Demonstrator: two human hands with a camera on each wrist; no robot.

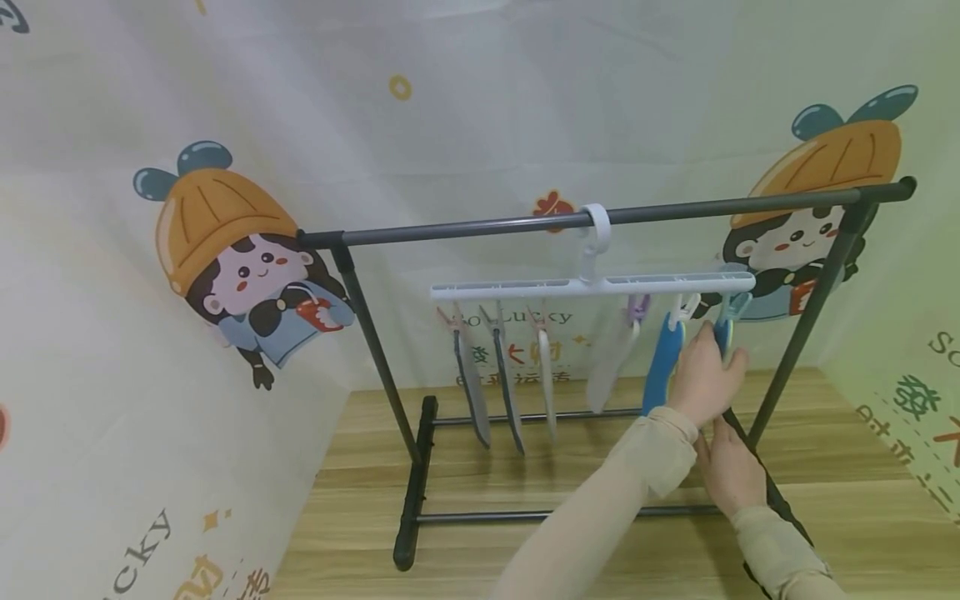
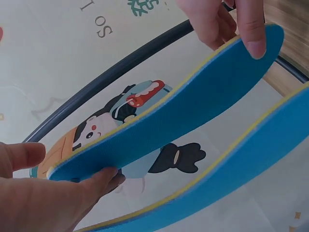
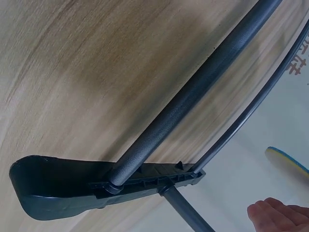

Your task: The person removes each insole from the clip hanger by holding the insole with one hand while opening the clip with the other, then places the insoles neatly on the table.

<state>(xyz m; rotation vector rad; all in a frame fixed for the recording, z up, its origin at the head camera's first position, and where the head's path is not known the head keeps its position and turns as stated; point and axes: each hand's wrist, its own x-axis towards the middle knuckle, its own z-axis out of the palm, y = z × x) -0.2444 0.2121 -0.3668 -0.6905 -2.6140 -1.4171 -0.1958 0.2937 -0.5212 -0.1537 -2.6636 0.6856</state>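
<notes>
A blue insole with a yellow edge (image 2: 169,116) hangs below the light-blue clip (image 1: 737,306) at the hanger's right end. My left hand (image 1: 705,379) is at its upper part; in the left wrist view the fingers touch the insole and the thumb stands apart from it. Lower down, my right hand (image 1: 733,468) pinches the other end, thumb (image 2: 256,46) on the blue face and fingers behind. A second blue insole (image 1: 662,367) hangs from a white clip (image 1: 685,307) just left of my hands. In the right wrist view only some fingers (image 3: 277,215) show.
The white hanger (image 1: 517,289) hooks over the black rack's top bar (image 1: 465,227). Farther left hang a pale insole (image 1: 611,371) from a purple clip (image 1: 639,307) and several thin insoles (image 1: 471,392) from pink and grey clips. The rack's feet (image 3: 63,188) stand on a wood-grain surface (image 3: 72,96).
</notes>
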